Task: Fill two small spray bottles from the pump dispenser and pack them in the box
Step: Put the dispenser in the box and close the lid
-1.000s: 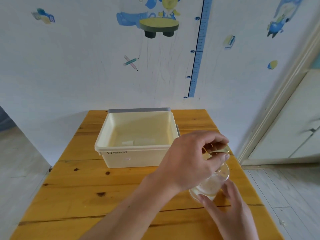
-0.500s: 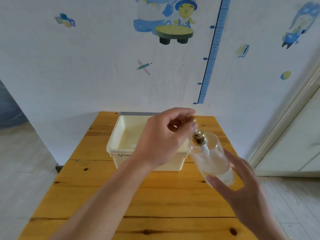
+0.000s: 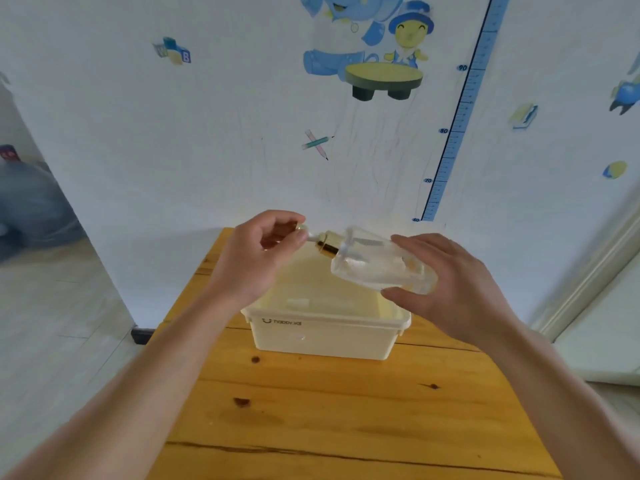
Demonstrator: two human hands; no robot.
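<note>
Your left hand point(image 3: 258, 261) has its fingers point(image 3: 289, 217) curled in, thumb and index tip pinching the pump top at the left end of the pump dispenser point(image 3: 377, 268); how much of the top sits inside the grip you can't tell, it's partly hidden and blurred. Your right hand point(image 3: 453, 285) clasps the dispenser's clear body, fingers laid over its far side and thumb point(image 3: 394, 292) under its near side, only loosely bent. The dispenser lies tilted almost on its side, gold collar point(image 3: 329, 242) pointing left, base toward your right palm, clear liquid inside. It hangs in the air between both hands, above the far part of the cream box point(image 3: 322, 337), not touching it. The box is open-topped, sitting on the wooden table point(image 3: 346, 410) toward its far end, printed logo on the near wall. Behind the table, a white wall with cartoon stickers and a blue height ruler point(image 3: 460, 109) at right.
</note>
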